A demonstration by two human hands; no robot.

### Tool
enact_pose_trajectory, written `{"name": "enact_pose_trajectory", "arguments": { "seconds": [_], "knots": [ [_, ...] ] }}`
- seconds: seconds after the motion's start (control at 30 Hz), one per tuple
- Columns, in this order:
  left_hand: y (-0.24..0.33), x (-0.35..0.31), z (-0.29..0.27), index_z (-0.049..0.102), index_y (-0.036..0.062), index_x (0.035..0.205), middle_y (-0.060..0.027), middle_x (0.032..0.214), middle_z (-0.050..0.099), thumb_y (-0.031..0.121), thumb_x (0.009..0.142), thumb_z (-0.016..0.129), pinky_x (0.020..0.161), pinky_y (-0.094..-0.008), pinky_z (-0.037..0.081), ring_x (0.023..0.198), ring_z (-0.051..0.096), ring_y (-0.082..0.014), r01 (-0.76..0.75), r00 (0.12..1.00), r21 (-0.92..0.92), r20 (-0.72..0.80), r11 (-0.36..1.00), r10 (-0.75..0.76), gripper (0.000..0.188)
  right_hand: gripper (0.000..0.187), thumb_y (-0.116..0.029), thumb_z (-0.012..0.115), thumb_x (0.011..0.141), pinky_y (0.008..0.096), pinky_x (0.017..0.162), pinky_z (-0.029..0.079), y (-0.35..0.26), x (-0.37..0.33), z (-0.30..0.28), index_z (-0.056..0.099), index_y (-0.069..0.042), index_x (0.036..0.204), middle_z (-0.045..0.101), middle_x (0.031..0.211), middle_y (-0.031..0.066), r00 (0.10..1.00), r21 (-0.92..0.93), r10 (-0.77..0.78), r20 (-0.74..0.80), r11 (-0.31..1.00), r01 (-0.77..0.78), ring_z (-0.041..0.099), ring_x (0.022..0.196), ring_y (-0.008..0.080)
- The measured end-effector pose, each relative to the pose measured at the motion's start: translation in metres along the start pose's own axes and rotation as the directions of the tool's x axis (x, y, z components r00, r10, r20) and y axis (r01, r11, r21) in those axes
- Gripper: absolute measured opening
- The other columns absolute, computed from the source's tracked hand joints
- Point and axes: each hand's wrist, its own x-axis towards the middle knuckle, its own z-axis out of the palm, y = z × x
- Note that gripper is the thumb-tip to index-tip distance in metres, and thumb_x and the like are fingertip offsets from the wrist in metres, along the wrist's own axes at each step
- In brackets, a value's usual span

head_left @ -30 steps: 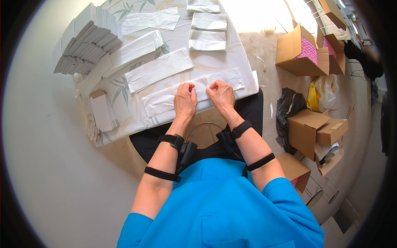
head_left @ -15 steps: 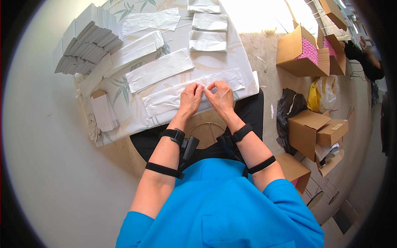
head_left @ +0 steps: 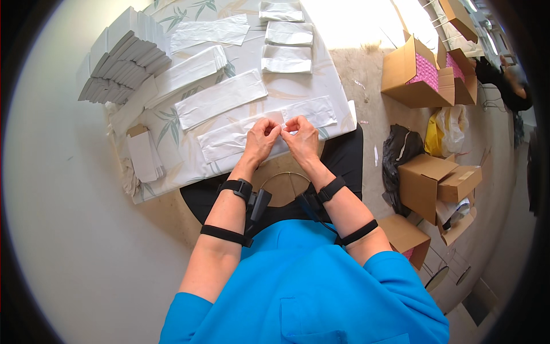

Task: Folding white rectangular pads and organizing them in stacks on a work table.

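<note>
A long white folded strip [head_left: 226, 140], of wrinkled thin material like paper or cloth, lies near the table's front edge. Over its middle both hands come together with fingertips almost touching. My left hand [head_left: 261, 139] is closed, thumb against forefinger. Opposite it, my right hand [head_left: 302, 139] is pinched the same way. What sits between the fingertips is too small or hidden to make out. Right of the hands, the strip's right part [head_left: 312, 110] shows an edge where it meets the left part. Just behind lies another long white folded strip [head_left: 222, 98].
Stacked white flat boxes [head_left: 123, 54] stand at the table's far left, above a small open white box [head_left: 144, 155]. Shorter folded white packets [head_left: 287, 59] line the back. On the floor at right are cardboard boxes [head_left: 421, 178] and a black plastic bag [head_left: 399, 152].
My right hand has shifted slightly left and down, closer to the left hand, and its fingers are more drawn together. An edge across the strip's middle now shows between its two parts.
</note>
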Motion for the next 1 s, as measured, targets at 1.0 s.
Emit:
{"name": "enact_pose_trajectory", "arguments": {
  "seconds": [1.0],
  "knots": [
    [-0.010,0.004,-0.005,0.059,0.0015,0.087,-0.0008,0.078,0.056,0.021,0.091,0.061,0.067,-0.0247,0.043,0.073,0.050,-0.0092,-0.030,0.998,-0.078,0.045,0.997,0.033,0.020,0.030,-0.009,0.065,0.074,0.0398,0.076,0.050,0.003,0.014,-0.001,0.060,-0.001,0.103,0.065,0.091,0.0142,0.995,-0.020,-0.087,-0.042,0.996,0.086,0.064,0.087,0.0321]
  ]
}}
